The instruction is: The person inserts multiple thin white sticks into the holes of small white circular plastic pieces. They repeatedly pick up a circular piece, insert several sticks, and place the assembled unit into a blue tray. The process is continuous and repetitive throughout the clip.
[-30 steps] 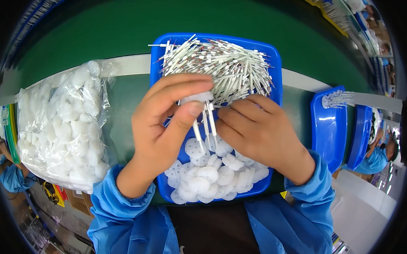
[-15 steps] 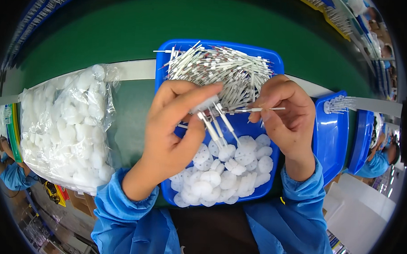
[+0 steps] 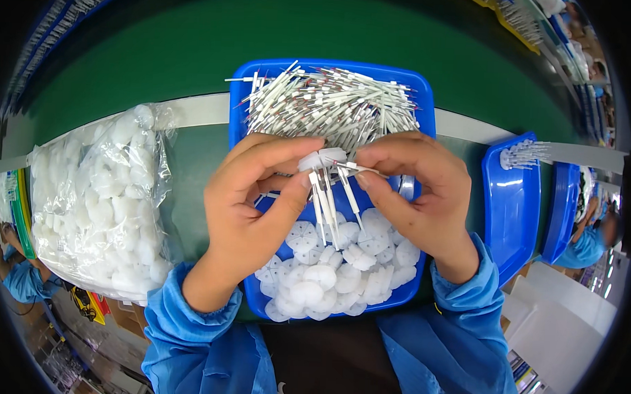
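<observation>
Between thumb and fingers, my left hand (image 3: 249, 198) grips a small white plastic disc (image 3: 319, 159). Several thin white-and-metal rods (image 3: 323, 208) hang down from that disc. My right hand (image 3: 423, 190) pinches a single rod (image 3: 358, 169), held roughly level with one end at the disc's right edge; whether it has entered the disc I cannot tell. Below both hands is a blue tray (image 3: 431, 121). Its far half holds a heap of similar rods (image 3: 332, 104), and its near half a heap of loose white discs (image 3: 326, 281).
A clear plastic bag (image 3: 96, 196) full of white discs lies on the left. At the right, a second blue tray (image 3: 513, 211) carries a cluster of rods (image 3: 524, 155) at its far end. Co-workers' blue sleeves (image 3: 582, 253) appear at both sides. Green surface (image 3: 321, 30) stretches behind.
My right hand has moved left, bringing the level rod up to the disc. The left hand has shifted slightly left and the disc has tilted, its rods now hanging more steeply.
</observation>
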Action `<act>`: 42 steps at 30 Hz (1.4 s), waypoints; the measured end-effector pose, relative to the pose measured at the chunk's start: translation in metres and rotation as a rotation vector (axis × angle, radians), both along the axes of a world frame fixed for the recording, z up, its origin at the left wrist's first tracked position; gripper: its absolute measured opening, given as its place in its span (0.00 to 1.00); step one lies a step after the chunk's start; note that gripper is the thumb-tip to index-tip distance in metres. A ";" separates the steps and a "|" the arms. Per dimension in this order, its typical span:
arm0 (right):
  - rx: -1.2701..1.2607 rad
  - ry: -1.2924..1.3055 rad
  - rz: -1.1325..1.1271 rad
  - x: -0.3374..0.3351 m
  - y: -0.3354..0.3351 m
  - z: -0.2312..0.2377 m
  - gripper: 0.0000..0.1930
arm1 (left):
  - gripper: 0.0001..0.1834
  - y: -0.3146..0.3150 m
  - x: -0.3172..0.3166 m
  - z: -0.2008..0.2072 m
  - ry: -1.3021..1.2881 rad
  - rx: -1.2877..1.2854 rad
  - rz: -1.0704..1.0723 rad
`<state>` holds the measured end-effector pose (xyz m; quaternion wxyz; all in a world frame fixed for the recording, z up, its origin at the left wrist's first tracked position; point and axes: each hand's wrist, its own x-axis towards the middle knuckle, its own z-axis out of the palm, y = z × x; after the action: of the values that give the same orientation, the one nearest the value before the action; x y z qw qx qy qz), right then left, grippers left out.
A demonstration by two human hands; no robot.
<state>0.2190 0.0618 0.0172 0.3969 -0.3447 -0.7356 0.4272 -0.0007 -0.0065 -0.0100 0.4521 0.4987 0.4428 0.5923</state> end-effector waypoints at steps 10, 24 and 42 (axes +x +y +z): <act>0.121 -0.207 -0.010 0.001 -0.004 0.005 0.12 | 0.20 0.002 0.000 0.002 0.144 0.084 0.119; 0.255 -0.285 -0.086 -0.006 -0.005 -0.001 0.09 | 0.21 0.003 0.004 0.002 0.281 0.122 0.108; 0.789 -0.529 -0.211 -0.010 -0.006 0.002 0.09 | 0.19 -0.006 0.012 0.005 0.416 0.028 0.144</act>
<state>0.2090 0.0561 0.0195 0.3378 -0.3375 -0.8782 -0.0292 0.0108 -0.0129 -0.0045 0.3005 0.5835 0.5529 0.5134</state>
